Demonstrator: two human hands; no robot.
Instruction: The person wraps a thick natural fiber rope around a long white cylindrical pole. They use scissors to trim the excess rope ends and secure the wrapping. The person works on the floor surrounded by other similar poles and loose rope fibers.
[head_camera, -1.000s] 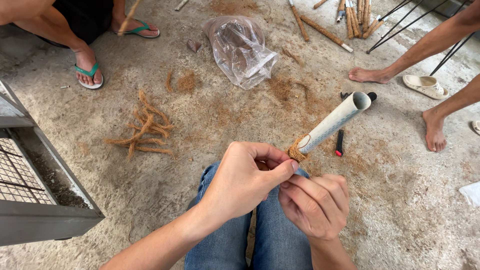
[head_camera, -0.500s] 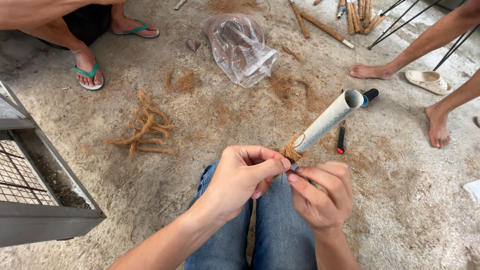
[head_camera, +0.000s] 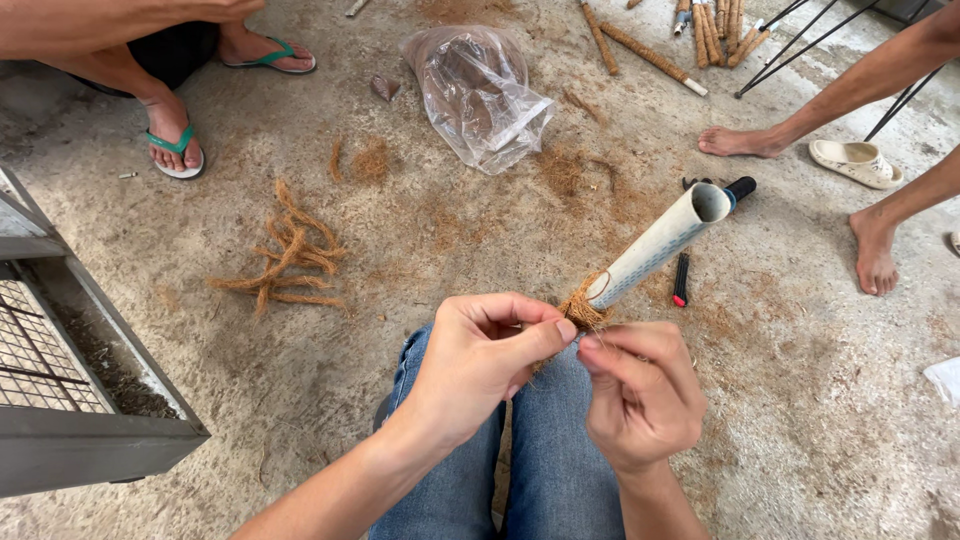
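Note:
A pale plastic pipe (head_camera: 660, 243) slants up to the right above my knees, its open end toward the far right. Brown coir fibre (head_camera: 583, 306) is wrapped round its near end. My left hand (head_camera: 480, 360) pinches that fibre with thumb and forefinger. My right hand (head_camera: 640, 385) pinches it too, fingertips against those of my left hand. Both hands rest over my blue-jeaned knees (head_camera: 540, 470).
Loose coir strands (head_camera: 285, 262) lie on the concrete at left. A crumpled clear plastic bag (head_camera: 480, 90) sits ahead. Wrapped sticks (head_camera: 690, 30) lie at the top. A black marker (head_camera: 681, 279) lies by the pipe. Other people's feet (head_camera: 875, 245) and a grey cage (head_camera: 60, 380) flank me.
My hands have closed in on the fibre-wrapped end, fingertips now touching. The pipe's far end has shifted slightly right and up.

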